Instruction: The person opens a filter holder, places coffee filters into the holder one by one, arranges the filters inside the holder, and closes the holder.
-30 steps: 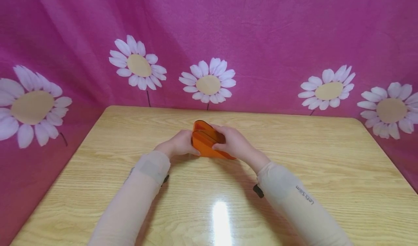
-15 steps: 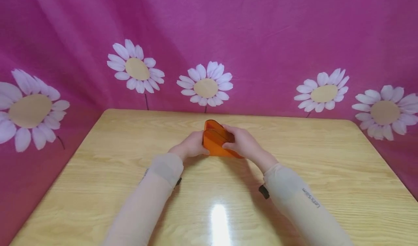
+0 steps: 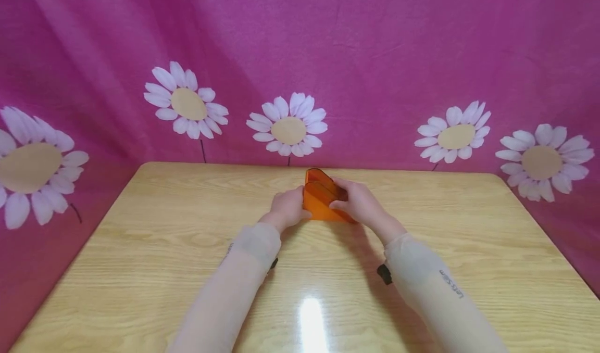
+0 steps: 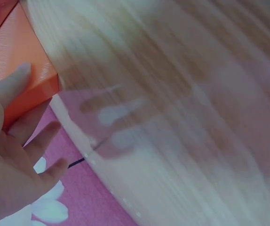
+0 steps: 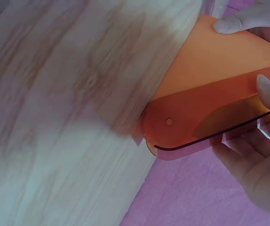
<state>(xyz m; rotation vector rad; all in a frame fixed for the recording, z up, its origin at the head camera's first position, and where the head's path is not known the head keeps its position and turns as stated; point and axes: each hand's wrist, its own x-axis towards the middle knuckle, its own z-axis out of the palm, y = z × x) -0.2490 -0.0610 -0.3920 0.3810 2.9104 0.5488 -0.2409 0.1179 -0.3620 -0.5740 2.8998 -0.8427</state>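
Note:
An orange see-through plastic holder [image 3: 321, 203] with two upright, rounded panels stands near the back middle of the table. Its exact kind is unclear. Dark lines run along the panels' upper edges, and a small round hole shows in one panel in the right wrist view. My left hand [image 3: 288, 207] pinches the holder's left end, its thumb on an orange face in the left wrist view; the other fingers spread beside and below it. From the right, my right hand [image 3: 358, 202] grips the panels, thumb on the near one and fingers on the far side.
A light wood-grain table [image 3: 140, 259] with rounded back corners lies under both hands. Behind and beside it hangs a magenta cloth [image 3: 375, 46] with large white daisies. A bright light reflection shows on the tabletop near the front.
Both hands and the orange plastic holder have shifted to the right over the table. Both hands have kept their hold. The head view has also turned slightly.

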